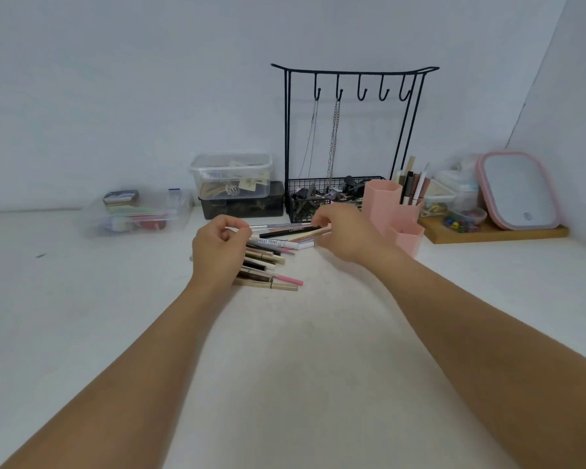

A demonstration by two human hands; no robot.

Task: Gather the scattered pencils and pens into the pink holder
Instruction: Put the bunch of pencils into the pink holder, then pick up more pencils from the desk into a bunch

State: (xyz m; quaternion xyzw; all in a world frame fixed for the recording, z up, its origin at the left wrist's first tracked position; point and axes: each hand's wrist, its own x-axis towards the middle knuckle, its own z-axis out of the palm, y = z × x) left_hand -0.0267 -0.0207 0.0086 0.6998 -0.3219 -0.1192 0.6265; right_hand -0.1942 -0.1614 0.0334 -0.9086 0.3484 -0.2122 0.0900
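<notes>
Two bare hands reach over a white, matte worktop [318, 333]. Far left of the fingers sits one clear plastic tray [132, 214] with coloured items inside, then one clear lidded plastic box [230, 174] stacked on one dark, mottled rectangular box [241, 204].

The left hand [217, 248] hovers over the left end of the pile of pens and pencils [271, 258]; its fingers [230, 228] are curled inward, and whether they pinch one slim pen is not clear. The pile holds roughly a dozen thin sticks lying side by side between the two sets of fingers: gold, black, white, brown and one pink, one white barrel printed "SWEET MINT".

The right hand [345, 235] has its fingers curled round one slim tan pencil [313, 232], lifted just above the pile's far edge.

Behind these fingers stands one black wire rack [352, 130] with five hooks; two thin metal chains hang from two of them over its mesh basket of dark clips. Just right of the right fingers is the pink holder [396, 214], smooth plastic with faceted, hexagon-like tubes, three showing; the rear one already carries several upright pens. Farther right, one wooden tray [494, 233] bears small clear containers and one pink-rimmed rounded mirror [518, 191].
</notes>
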